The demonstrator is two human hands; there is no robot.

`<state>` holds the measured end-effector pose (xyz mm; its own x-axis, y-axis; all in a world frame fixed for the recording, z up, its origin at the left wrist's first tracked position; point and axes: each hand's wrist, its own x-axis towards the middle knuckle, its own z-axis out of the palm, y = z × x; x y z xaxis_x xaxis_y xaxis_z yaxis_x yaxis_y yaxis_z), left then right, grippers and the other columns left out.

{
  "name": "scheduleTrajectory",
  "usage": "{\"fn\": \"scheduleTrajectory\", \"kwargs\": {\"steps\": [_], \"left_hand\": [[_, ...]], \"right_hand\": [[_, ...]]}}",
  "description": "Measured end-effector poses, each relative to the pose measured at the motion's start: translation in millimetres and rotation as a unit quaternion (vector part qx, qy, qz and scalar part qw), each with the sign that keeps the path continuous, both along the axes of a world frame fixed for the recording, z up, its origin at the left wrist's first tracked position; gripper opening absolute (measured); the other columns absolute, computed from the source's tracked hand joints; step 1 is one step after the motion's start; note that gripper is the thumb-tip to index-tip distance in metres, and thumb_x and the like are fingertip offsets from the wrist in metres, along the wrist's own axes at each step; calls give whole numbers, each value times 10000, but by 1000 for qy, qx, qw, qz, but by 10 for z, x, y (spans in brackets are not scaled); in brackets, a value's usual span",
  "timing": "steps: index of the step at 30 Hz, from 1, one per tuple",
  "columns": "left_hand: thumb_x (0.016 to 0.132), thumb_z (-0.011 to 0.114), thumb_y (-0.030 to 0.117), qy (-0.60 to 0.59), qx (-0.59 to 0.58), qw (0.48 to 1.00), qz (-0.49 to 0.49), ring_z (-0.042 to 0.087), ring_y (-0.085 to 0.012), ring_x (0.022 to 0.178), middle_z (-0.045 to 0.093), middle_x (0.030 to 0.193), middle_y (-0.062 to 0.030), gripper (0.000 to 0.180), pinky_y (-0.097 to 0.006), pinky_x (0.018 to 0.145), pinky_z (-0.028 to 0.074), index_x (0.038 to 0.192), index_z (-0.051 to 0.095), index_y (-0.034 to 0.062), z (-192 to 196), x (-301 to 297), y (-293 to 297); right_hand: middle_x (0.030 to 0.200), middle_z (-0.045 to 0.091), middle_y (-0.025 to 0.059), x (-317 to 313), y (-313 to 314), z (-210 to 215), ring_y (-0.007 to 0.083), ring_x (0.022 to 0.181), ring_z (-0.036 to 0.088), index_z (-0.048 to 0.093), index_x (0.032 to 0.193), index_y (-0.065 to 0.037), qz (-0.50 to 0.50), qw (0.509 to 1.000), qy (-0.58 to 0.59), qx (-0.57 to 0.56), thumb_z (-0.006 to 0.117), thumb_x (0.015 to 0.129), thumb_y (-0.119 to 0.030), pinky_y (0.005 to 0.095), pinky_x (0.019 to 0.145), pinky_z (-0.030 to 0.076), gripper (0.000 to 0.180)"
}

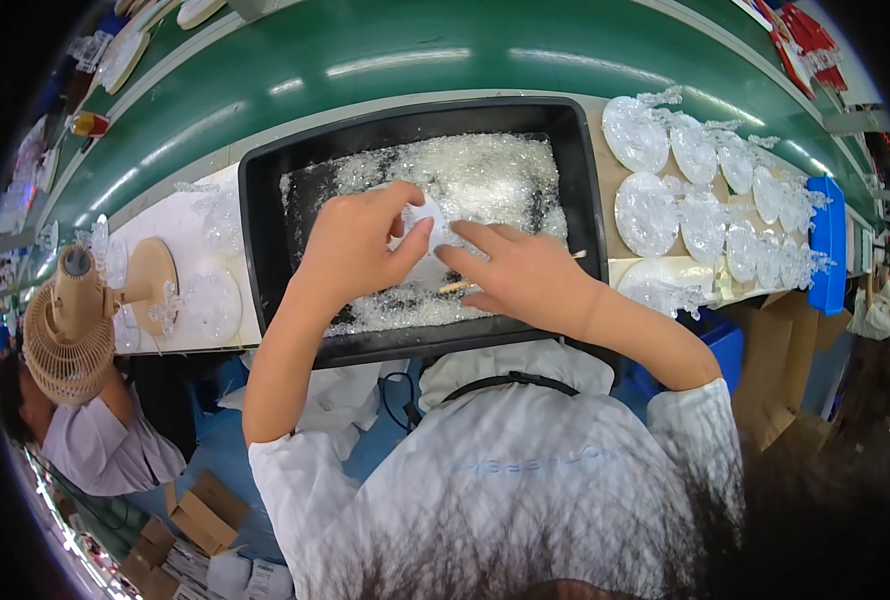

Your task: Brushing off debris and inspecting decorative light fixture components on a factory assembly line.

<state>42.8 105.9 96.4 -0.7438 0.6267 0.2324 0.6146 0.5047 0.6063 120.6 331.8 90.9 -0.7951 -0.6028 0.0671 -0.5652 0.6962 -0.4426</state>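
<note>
My left hand (360, 245) pinches a small whitish, translucent piece (427, 222) between thumb and fingers above a black tray (425, 110). What kind of piece it is cannot be made out, since the fingers cover much of it. Close to its other side is my right hand (525, 280), with a thin light-coloured stick (455, 287) tucked in its grip. The stick's tip points toward the piece, and its far end shows past the back of the hand. Below both hands, clear glittering granules (485, 170) lie spread over the tray's bottom.
To the right stand rows of clear, round-based ornaments (650, 215), with a blue bin (827, 245) beyond. At left are a beige fan (73, 320) and more clear ornaments (213, 303). Behind the tray runs a green conveyor belt (405, 70). Another person (115, 440) sits at the left.
</note>
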Motion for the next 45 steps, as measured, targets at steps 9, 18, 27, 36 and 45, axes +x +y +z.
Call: {"fn": "scheduleTrajectory", "kwargs": {"steps": [9, 18, 27, 36, 45], "left_hand": [[796, 736, 130, -20, -10, 1000, 4, 680, -252, 663, 658, 765, -116, 219, -323, 625, 532, 984, 664, 43, -7, -16, -38], [848, 646, 229, 6, 27, 985, -169, 640, -295, 682, 631, 792, -150, 265, -367, 611, 508, 993, 660, 9, 62, -81, -113], [841, 710, 325, -17, -108, 994, -26, 652, -242, 609, 640, 702, -112, 366, -341, 560, 497, 1026, 687, 9, 172, 90, -86], [763, 765, 120, 70, -102, 987, -103, 656, -318, 637, 672, 746, -141, 232, -395, 560, 505, 957, 690, 16, 76, 109, -48], [679, 734, 45, -4, -67, 972, -225, 646, -328, 761, 676, 801, -114, 265, -412, 708, 507, 941, 706, 21, 189, -27, -160]], "right_hand": [[992, 616, 139, 185, 141, -184, 307, 790, 688, 573, 1121, -73, -100, 965, -107, 217, 813, 727, -271, 399, 640, 554, 502], [876, 632, 120, 52, 84, -159, 326, 709, 687, 585, 1005, -76, -18, 990, -71, 122, 716, 830, -185, 419, 625, 566, 244], [921, 627, 129, 132, 55, -12, 301, 741, 703, 604, 1056, -53, -54, 995, -41, 72, 797, 761, -268, 396, 608, 571, 414], [906, 670, 150, 87, 106, -285, 316, 764, 720, 665, 953, -39, 38, 982, -93, 157, 710, 768, -126, 432, 635, 580, 209], [914, 629, 89, -172, 105, -93, 273, 836, 686, 627, 971, -63, 43, 998, 28, 48, 769, 733, -174, 406, 644, 575, 298]]}}
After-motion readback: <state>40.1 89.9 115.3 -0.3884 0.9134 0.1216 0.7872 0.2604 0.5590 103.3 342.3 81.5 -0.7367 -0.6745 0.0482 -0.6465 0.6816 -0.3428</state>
